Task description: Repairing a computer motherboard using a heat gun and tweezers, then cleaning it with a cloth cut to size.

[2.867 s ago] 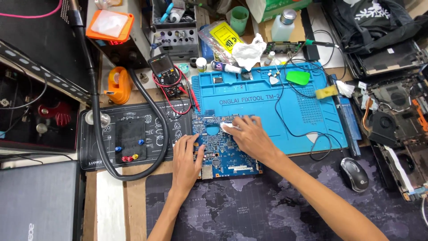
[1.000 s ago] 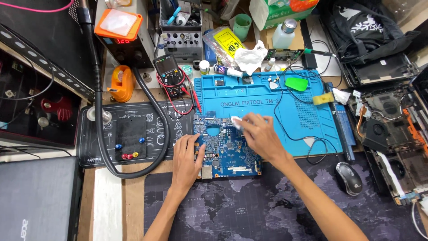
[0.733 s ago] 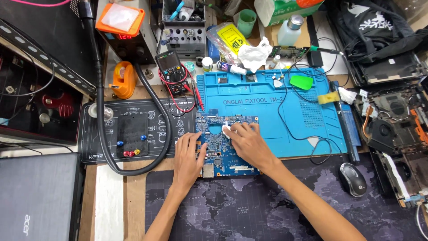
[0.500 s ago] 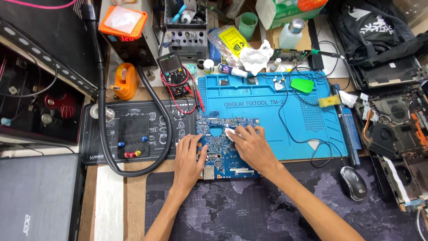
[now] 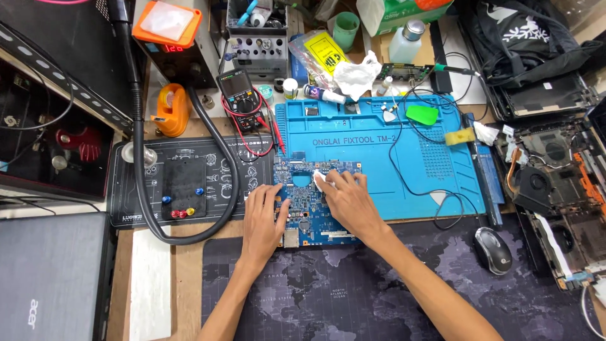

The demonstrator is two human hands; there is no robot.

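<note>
The right hand (image 5: 350, 202), pinching a white wipe (image 5: 320, 183), has slid back up the circuit board (image 5: 309, 205) on the blue mat (image 5: 404, 158); the left hand (image 5: 264, 218), flat and unclenched, steadies it; wiping seems ongoing.

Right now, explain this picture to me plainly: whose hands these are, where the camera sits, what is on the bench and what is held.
There is no machine here. A person works with bare hands, and the one camera sits on their head, looking down. The left hand lies flat on a blue circuit board, steadying it. The right hand presses a small white wipe onto the board. The board lies partly on a blue mat. Around it are a multimeter, a mouse, an orange tape dispenser, a black hose and an opened laptop.
</note>
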